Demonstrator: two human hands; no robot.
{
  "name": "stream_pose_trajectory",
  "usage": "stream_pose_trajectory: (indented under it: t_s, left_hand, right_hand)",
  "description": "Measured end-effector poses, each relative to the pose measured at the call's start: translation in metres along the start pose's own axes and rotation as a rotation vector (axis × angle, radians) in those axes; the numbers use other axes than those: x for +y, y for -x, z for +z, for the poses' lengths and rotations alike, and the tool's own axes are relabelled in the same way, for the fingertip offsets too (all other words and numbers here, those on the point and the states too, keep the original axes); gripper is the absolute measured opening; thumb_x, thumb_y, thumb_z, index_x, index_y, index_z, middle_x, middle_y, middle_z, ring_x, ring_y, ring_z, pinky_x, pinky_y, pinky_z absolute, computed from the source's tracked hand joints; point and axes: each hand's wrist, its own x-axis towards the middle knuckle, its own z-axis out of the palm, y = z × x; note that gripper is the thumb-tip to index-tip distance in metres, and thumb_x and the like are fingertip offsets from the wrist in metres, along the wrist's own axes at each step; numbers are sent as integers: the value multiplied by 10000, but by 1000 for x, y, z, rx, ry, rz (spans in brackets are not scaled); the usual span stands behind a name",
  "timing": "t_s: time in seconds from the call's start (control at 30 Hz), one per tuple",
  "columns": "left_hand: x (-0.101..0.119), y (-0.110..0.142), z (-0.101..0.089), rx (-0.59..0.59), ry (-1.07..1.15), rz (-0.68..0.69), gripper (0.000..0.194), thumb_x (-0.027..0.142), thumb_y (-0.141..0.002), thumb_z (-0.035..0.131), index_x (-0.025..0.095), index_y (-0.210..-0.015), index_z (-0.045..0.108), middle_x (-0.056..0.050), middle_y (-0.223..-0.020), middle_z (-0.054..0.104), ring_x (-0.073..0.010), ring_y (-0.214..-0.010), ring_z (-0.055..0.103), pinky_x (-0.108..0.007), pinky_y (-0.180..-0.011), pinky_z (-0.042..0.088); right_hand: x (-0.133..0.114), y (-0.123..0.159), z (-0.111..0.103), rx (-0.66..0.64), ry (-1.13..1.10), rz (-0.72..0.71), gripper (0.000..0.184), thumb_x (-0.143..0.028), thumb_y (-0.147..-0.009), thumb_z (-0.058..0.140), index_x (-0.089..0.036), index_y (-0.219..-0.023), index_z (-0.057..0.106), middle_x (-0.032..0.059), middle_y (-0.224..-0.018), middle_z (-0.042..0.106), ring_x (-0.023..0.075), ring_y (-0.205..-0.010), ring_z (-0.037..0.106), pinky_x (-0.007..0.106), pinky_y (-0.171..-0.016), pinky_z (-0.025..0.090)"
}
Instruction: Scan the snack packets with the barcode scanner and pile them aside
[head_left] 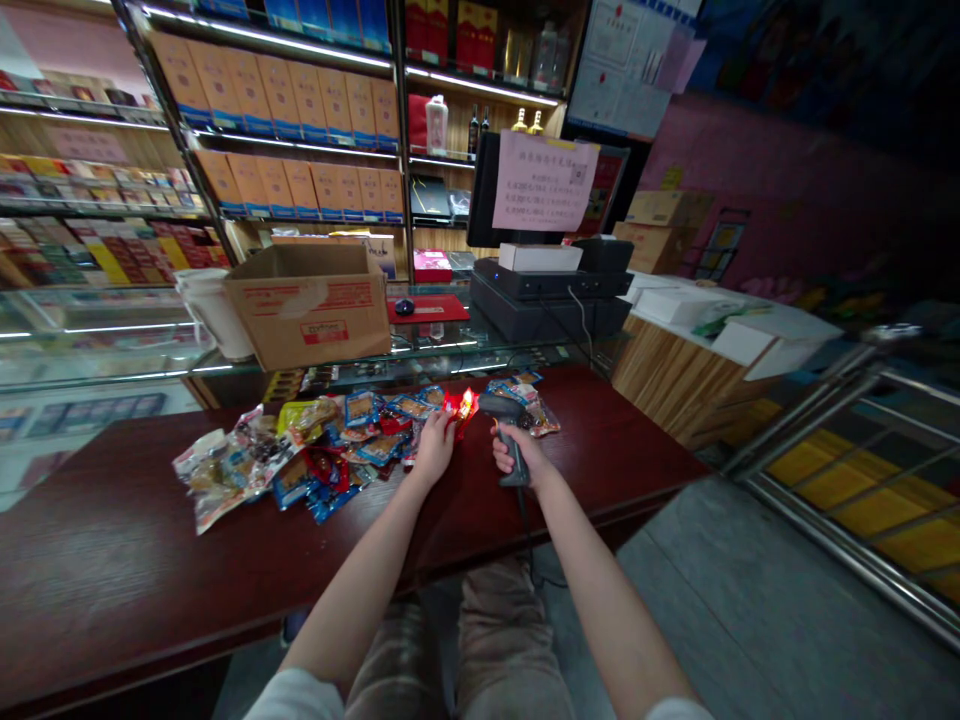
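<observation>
Head view, looking down over a dark red-brown table (150, 540): two bare hands meet near its far edge, in front of the wearer. The left hand (436, 447) has its fingers closed on a small red packet (460, 407), which sticks out past the fingertips; how firmly they pinch is hard to tell. The right hand (523, 455) is wrapped around the grip of a dark handheld scanner (501, 406), whose cord (528, 525) drops over the near edge of the table.

The key relation is between packet and scanner: the packet lies just left of the scanner's nose, which points at it almost sideways, and a bright orange-red glow falls on the wrapper. The scanner's head runs left to right, its grip down toward the wearer. Glare and fingers hide which way the packet's long axis runs. The left hand is nearer to it.

Left of the hands spreads a loose pile of blue, red and clear snack packets (362, 408). Behind the pile, an open cardboard box (311, 310) stands on a glass counter.
</observation>
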Motion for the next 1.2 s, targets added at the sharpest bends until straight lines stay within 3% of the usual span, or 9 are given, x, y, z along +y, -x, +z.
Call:
stream_pose_trajectory:
  t_s: [0.2,0.33,0.57,0.7,0.77,0.87,1.0,1.13,1.2]
  left_hand:
    - [1,-1,-2,101,-26,77,292,152,-906,443,171,-1120,641,-110,-1016,608,-224,-974,600,-417,-929,500]
    - [-5,-9,-22,187,-91,74,332,162,-913,412,147,-1165,627,-131,-1035,586,-236,-988,581,-425,-942,490]
    - [-19,-17,-69,318,-432,-207,380,91,-831,417,113,-1130,651,-176,-1069,555,-298,-1032,560,-462,-925,456]
    - [-6,-14,-77,306,-635,-372,344,168,-874,414,120,-1112,658,-212,-1161,559,-376,-1097,517,-537,-907,416]
    - [7,-14,-75,348,-700,-365,332,219,-898,418,128,-1114,654,-212,-1234,546,-403,-1157,467,-586,-951,358]
    - [28,-20,-58,289,-689,-195,301,251,-908,442,160,-1104,652,-179,-1261,560,-380,-1203,440,-586,-1028,272]
    - [52,-40,-8,-115,-497,19,255,314,-925,459,208,-1049,655,-134,-1128,639,-312,-1109,547,-476,-988,368]
    - [63,-66,55,-414,-328,-180,347,416,-905,520,152,-1111,608,-172,-1112,663,-291,-1039,632,-386,-897,449]
    - [65,-78,81,-466,-320,-346,478,473,-879,552,93,-1168,574,-234,-1165,640,-330,-1071,635,-389,-887,457]
  right_hand:
    - [-7,9,-12,11,-14,-35,281,-387,-777,679,-185,-920,546,-102,-500,451,41,-331,326,162,-327,244]
    - [-20,18,-31,54,-40,-82,288,-358,-802,651,-181,-1007,552,-100,-509,452,42,-336,323,155,-326,255]
    - [-54,33,-74,146,-56,-135,212,-342,-818,632,-196,-921,517,-93,-513,430,46,-331,320,164,-319,256]
    - [-58,39,-92,189,-59,-137,190,-327,-816,627,-204,-882,497,-91,-519,426,46,-340,310,161,-327,256]
    - [-56,40,-98,207,-69,-134,194,-330,-811,628,-206,-890,502,-94,-516,418,49,-338,301,167,-324,258]
    - [-51,39,-105,229,-85,-137,213,-343,-803,635,-207,-901,504,-98,-510,409,54,-336,301,176,-323,266]
    - [-49,38,-112,244,-92,-158,246,-353,-795,645,-216,-935,497,-103,-507,418,54,-341,311,167,-330,270]
    - [-52,41,-115,270,-100,-176,259,-361,-785,657,-222,-920,486,-107,-502,420,50,-343,321,159,-334,265]
    - [-53,42,-116,279,-106,-177,268,-363,-778,664,-215,-918,489,-106,-500,425,47,-345,326,159,-338,264]
